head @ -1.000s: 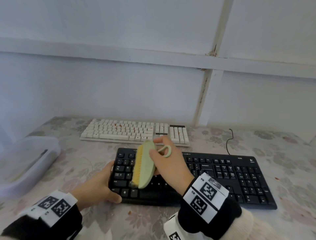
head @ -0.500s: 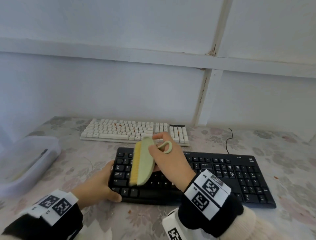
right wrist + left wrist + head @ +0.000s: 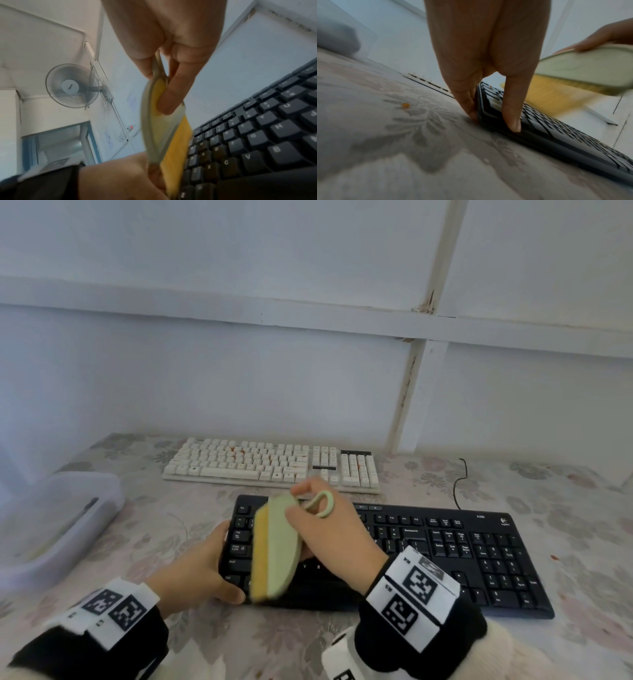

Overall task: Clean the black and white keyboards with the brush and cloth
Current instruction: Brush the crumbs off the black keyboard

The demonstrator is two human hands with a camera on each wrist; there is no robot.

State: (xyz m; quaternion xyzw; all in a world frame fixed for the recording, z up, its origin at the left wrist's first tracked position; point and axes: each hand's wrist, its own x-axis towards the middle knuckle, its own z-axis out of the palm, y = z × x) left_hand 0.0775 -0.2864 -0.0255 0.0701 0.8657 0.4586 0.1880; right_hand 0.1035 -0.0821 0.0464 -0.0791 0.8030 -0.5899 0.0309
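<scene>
A black keyboard (image 3: 445, 546) lies near me on the flowered table, and a white keyboard (image 3: 267, 463) lies behind it by the wall. My right hand (image 3: 329, 529) grips a pale green brush (image 3: 279, 546) with yellow bristles (image 3: 178, 148), tilted on edge over the black keyboard's left keys (image 3: 240, 142). My left hand (image 3: 198, 573) holds the black keyboard's left end, thumb (image 3: 511, 115) on top and fingers (image 3: 467, 104) against its side edge. The brush (image 3: 583, 70) is blurred. No cloth is in view.
A clear plastic box (image 3: 51, 529) sits at the table's left side. The black keyboard's cable (image 3: 457, 487) curls toward the wall. Small orange crumbs (image 3: 406, 105) dot the tablecloth and the white keys. A wall fan (image 3: 72, 86) shows in the right wrist view.
The brush has swept toward me and slightly left over the black keyboard's left keys, its lower end now near the front edge. My left hand has kept its hold.
</scene>
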